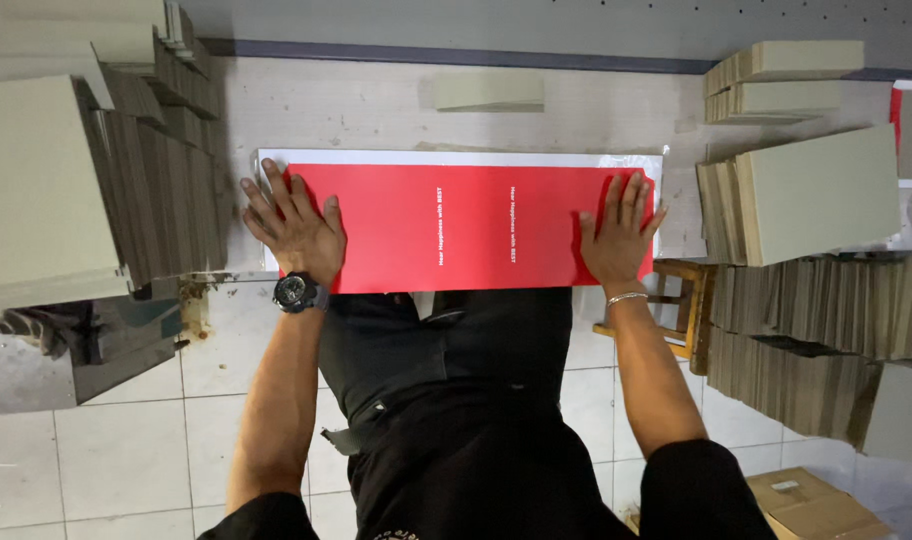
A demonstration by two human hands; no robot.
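A long red sheet (466, 225) with small white print lies flat on a white sheet (456, 158) on the worn table (376, 105). My left hand (294, 225), with a black watch on the wrist, presses palm down on the red sheet's left end, fingers spread. My right hand (619, 232), with a thin bracelet, lies flat on the right end, fingers spread too. Neither hand grips anything.
Tall stacks of grey board (86, 170) stand at the left, more stacks (811, 200) at the right. One grey board piece (489, 90) lies at the table's back. A wooden stool (681, 305) and a cardboard box (811, 505) sit on the tiled floor.
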